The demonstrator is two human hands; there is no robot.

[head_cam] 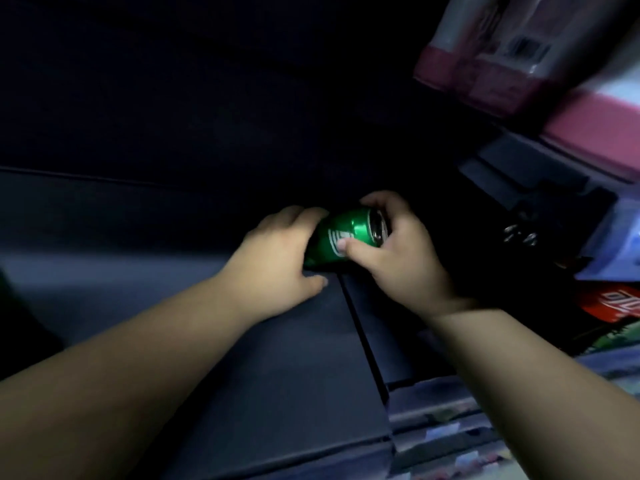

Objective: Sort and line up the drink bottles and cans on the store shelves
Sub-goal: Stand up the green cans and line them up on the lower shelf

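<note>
1. Green can (346, 237) is lying tilted on its side at frame centre, over the dark shelf (284, 358), silver top pointing toward 2 o'clock.
2. Right hand (398, 251) is gripping the can's top end, thumb and fingers clamped around it.
3. Left hand (277, 265) is cupping the can's bottom end at 8 o'clock, fingers curled, thumb resting on the shelf.
4. Red bottle (613, 303) is sitting at 4 o'clock, well apart.

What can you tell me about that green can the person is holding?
The green can looks like shiny metal with a white logo on its side. It is tilted, its silver top end facing right. Both hands grip it: the left hand at its base end, the right hand around its top. It is over a dark shelf.
</note>
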